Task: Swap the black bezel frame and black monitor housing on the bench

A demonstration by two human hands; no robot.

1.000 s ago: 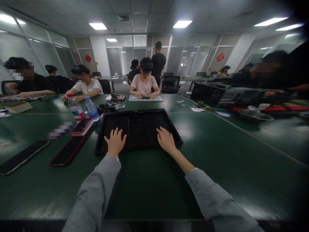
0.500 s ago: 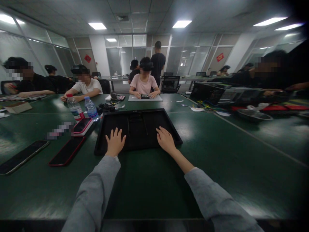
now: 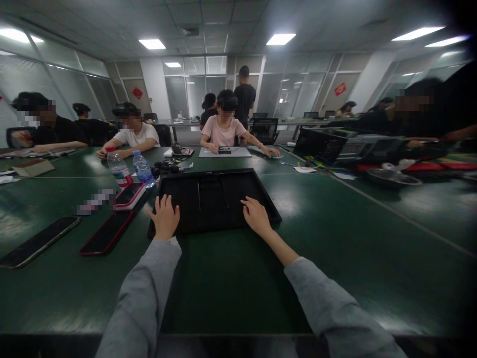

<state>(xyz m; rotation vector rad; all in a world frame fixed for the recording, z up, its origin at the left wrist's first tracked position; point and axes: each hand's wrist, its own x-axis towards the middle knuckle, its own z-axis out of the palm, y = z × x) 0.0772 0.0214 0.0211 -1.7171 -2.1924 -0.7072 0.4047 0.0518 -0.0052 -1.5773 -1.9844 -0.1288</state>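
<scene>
A shallow black rectangular panel with raised edges, like a tray (image 3: 267, 195), lies on the green table in front of me. Near its middle is a dark part with two thin shiny lines along its sides. Over the panel's near left corner is my left hand (image 3: 165, 218), palm down with fingers spread. My right hand (image 3: 257, 216) rests at the near right part, its fingers stretched out and slightly bent. Neither hand grips anything. Whether the palms touch the panel, I cannot tell.
Left of the panel are a red-cased phone (image 3: 107, 233), a pink-edged phone (image 3: 128, 195), a longer phone (image 3: 40, 241) and two bottles, one red-capped (image 3: 121, 173), one blue-capped (image 3: 142, 169). A co-worker (image 3: 223, 130) sits opposite. At right stands a metal bowl (image 3: 393, 178).
My left hand has shifted left toward the panel's corner. My right hand has hardly moved. The co-worker opposite has reached one hand out to the side.
</scene>
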